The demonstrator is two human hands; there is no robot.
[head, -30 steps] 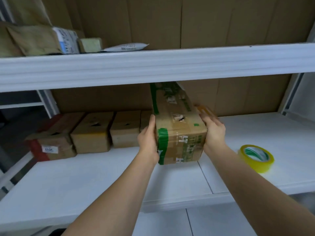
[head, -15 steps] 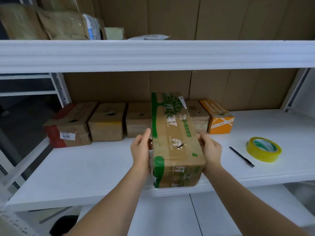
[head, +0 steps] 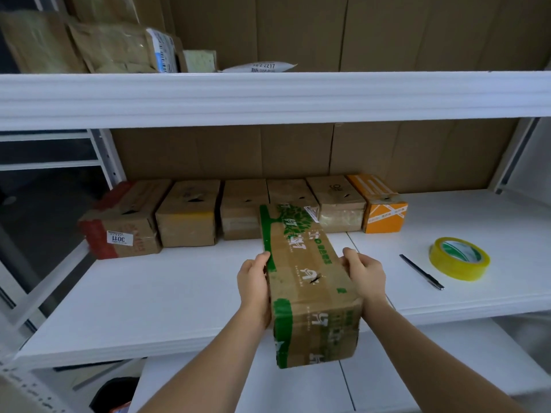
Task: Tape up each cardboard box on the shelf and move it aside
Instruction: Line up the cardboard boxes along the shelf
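Observation:
A long cardboard box with green print (head: 304, 281) is held lengthwise over the front edge of the white shelf (head: 167, 296). My left hand (head: 254, 286) grips its left side and my right hand (head: 364, 274) grips its right side, thumbs on top. A short slit shows in the taped top seam. A row of several smaller cardboard boxes (head: 187, 214) stands along the back of the shelf, ending in an orange box (head: 380, 204). A yellow tape roll (head: 459, 258) lies flat to the right.
A dark pen (head: 421, 271) lies between the held box and the tape roll. The upper shelf (head: 268, 96) carries padded envelopes and parcels (head: 113, 46). Brown cardboard lines the back wall. A lower shelf (head: 387, 380) shows beneath the box.
The long box has come out from the back row toward me and now hangs partly past the shelf's front edge. Both hands kept their hold. The view has pulled back.

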